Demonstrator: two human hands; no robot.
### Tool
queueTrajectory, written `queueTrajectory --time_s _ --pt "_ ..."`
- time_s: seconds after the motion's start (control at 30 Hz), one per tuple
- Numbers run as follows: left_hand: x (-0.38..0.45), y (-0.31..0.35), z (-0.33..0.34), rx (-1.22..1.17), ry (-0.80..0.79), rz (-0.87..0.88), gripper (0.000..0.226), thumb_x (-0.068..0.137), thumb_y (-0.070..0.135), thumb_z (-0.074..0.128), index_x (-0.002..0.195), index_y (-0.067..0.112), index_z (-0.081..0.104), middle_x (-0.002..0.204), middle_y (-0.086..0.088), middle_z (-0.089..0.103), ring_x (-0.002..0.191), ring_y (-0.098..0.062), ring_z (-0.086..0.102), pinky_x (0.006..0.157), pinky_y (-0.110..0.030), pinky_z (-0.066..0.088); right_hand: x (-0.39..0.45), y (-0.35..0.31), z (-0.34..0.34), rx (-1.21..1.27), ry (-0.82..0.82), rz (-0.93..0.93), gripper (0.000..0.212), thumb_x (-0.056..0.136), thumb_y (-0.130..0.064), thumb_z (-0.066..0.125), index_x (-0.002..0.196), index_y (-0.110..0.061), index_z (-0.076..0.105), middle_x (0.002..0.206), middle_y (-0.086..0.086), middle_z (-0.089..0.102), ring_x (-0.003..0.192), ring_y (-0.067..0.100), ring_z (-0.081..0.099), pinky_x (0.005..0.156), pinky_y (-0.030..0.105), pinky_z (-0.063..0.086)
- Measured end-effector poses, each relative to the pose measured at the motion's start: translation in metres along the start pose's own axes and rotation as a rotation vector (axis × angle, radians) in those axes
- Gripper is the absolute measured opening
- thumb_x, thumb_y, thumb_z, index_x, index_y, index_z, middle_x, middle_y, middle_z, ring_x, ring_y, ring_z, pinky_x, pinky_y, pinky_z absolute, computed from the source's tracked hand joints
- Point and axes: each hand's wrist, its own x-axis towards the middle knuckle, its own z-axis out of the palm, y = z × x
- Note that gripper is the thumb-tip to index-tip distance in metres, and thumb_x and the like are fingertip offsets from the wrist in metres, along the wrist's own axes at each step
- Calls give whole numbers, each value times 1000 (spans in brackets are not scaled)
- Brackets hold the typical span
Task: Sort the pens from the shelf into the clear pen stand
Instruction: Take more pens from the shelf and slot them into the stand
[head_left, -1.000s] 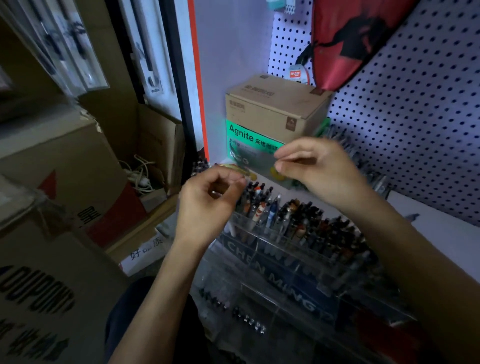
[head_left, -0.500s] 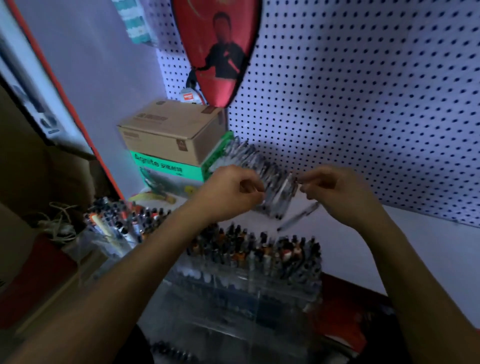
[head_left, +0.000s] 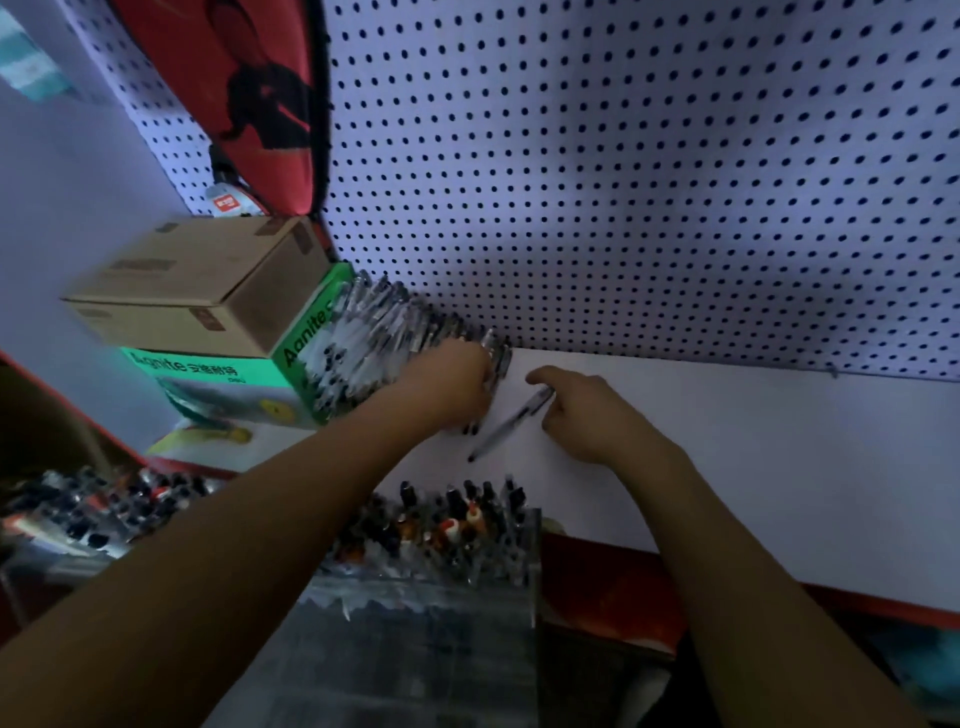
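Already pens (head_left: 457, 512) in clear stand (head_left: 483, 582)

White pegboard (head_left: 649, 208), dark dots

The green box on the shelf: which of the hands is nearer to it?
Left. The left hand rests on the row of pens leaning against the green box; the right hand is farther right.

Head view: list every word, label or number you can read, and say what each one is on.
"Agnite", then smaller characters too blurred to read: front of the green box.
"Agnite", partly hidden by pens: the green box's side.
Red tag under the red bag: print too small to read.
Brown box: labels blurred, unreadable.
Pen stand: no readable text.
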Motion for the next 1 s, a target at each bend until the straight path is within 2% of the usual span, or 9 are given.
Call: queueTrajectory --time_s 0.13,0.2,0.33,0.5,0.6,0.7,0.77,0.87,1.0 --pt "10 7 6 74 30 -40 21 90 18 57 72 12 48 69 -4 45 58 -17 46 45 -26 34 6 -3 11 -57 -68 -31 53 98 -7 39 148 -26 39 142 17 47 121 33 50 98 38 46" --pt "13 10 6 83 30 -46 20 90 20 59 74 13 48 71 -3 46 56 -13 42 43 -24 29 6 -3 12 -115 -60 -33 45 97 -9 41 139 -22 50 130 17 53 110 31 53 89 37 48" --pt "17 10 6 95 14 -66 24 88 25 62 74 15 46 71 0 44 59 -13 44 55 -27 40 4 1 9 -170 0 -2 23 98 -15 45 118 -9 56 110 13 58 85 24 49 69 31 40" --pt "21 13 9 55 3 -62 22 86 26 66 77 14 50 74 -2 47 66 -17 49 59 -30 41 3 15 8 -140 136 64 23 101 -23 43 106 -5 56 102 12 60 85 24 52 65 31 38" --pt "20 19 13 44 8 -34 16 84 22 65 79 13 53 86 -6 50 73 -21 53 59 -30 42 3 18 10 -135 155 59 23 99 -26 47 105 -6 56 103 12 60 89 27 56 66 30 39" --pt "18 25 18 48 -12 -2 17 87 22 63 99 12 60 116 -11 46 82 -24 54 69 -33 46 4 17 12 -140 160 50 23 98 -28 50 105 -8 57 104 10 60 92 27 57 70 32 44" --pt "16 27 18 58 -7 2 16 89 20 61 101 11 56 122 -13 45 84 -25 53 71 -34 45 5 18 12 -131 165 50 23 97 -30 53 106 -9 58 104 9 60 93 26 57 72 32 46" --pt "16 28 16 55 55 -34 12 90 14 58 89 11 46 100 -10 47 78 -23 49 66 -34 44 6 20 13 -108 169 49 22 95 -29 54 105 -10 58 104 8 61 92 25 57 71 32 45" --pt "17 31 15 -12 53 -83 17 89 15 59 82 11 44 79 -3 41 73 -21 49 62 -32 43 7 21 12 -87 167 58 22 94 -28 56 106 -10 59 104 7 61 91 24 56 69 30 42"
